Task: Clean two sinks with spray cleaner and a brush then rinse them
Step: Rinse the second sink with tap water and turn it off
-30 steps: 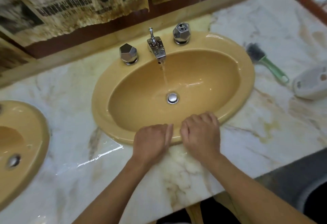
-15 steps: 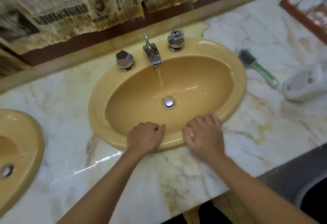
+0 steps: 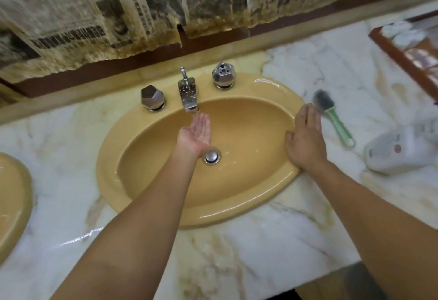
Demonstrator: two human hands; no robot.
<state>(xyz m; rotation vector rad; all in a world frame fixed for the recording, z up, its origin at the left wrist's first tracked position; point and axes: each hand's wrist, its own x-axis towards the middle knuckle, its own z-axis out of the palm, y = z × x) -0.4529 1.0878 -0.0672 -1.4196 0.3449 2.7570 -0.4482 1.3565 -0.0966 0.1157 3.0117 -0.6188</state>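
My left hand [image 3: 198, 131] is in the yellow sink [image 3: 166, 207], palm up and loosely cupped under the tap [image 3: 188, 94], holding nothing. My right hand [image 3: 305, 138] lies flat and open on the sink's right rim. The green brush [image 3: 331, 115] lies on the tabletop [image 3: 237, 264] just beside that hand, with a white bottle [image 3: 400, 150] near it. The other sink [image 3: 11, 200] is at the far left.

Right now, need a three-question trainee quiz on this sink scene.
1. True or false: the brush lies inside the sink.
2. The left hand is: A) cupped palm-up under the spout; B) gripping a knob; C) holding the brush.
3. Fill in: the right hand rests flat on the sink's ____ rim.
Key: 1 false; 2 A; 3 right.
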